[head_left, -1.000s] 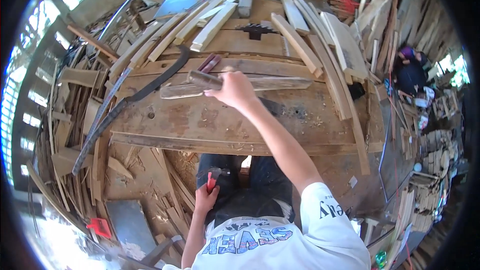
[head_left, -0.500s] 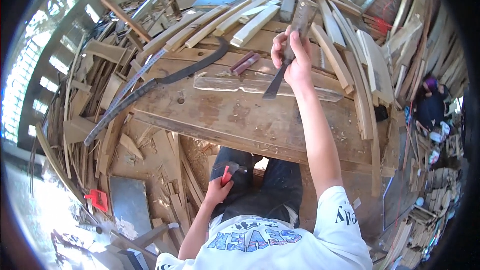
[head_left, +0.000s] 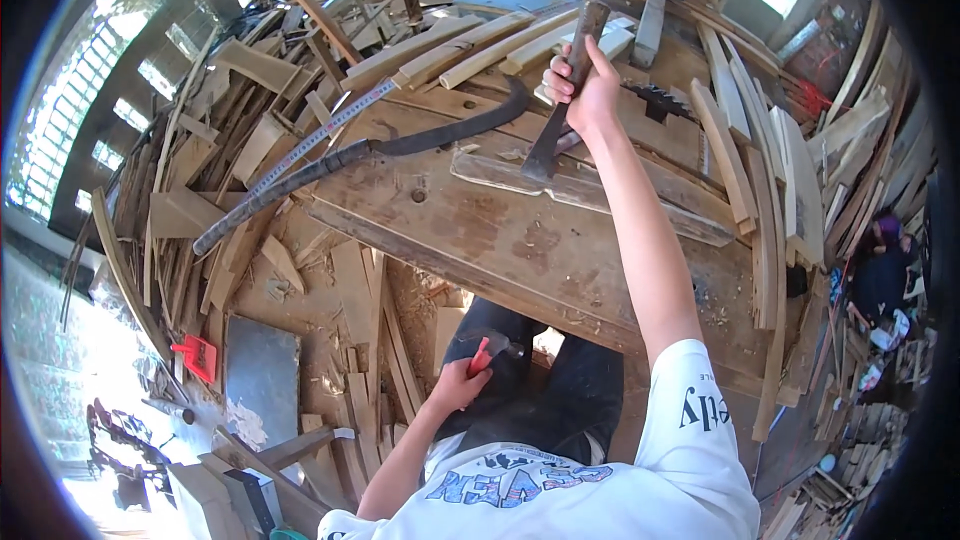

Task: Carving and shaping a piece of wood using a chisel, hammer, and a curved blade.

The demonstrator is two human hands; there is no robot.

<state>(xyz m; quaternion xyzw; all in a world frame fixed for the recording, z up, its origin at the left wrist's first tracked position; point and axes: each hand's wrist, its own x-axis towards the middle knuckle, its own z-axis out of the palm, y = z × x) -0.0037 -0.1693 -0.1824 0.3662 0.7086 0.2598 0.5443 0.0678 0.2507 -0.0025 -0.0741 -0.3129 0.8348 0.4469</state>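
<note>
My right hand (head_left: 592, 90) is closed around a chisel (head_left: 588, 28) with a brown handle and a dark, flaring blade. The handle points away from me, and the blade's edge lies over a narrow notched plank (head_left: 640, 208) on the workbench; whether they touch I cannot tell. Down by my thigh, my left hand (head_left: 460, 386) grips what looks like a hammer (head_left: 482, 352) with a red handle; its dark head is partly blurred. On the bench left of the plank lies a long curved blade (head_left: 455, 130) with a dark handle.
The wooden workbench (head_left: 440, 225) carries several pale wood strips (head_left: 510, 45) at the back and more (head_left: 722, 155) at right. A dark jagged piece (head_left: 660, 100) sits beyond my right wrist. A measuring tape (head_left: 320, 135) stretches at left. Scrap wood and a red dustpan (head_left: 198, 357) lie on the floor.
My right hand has tilted the chisel, so more of its blade shows and its edge has come over the plank. The view has swung left; my left hand keeps its grip.
</note>
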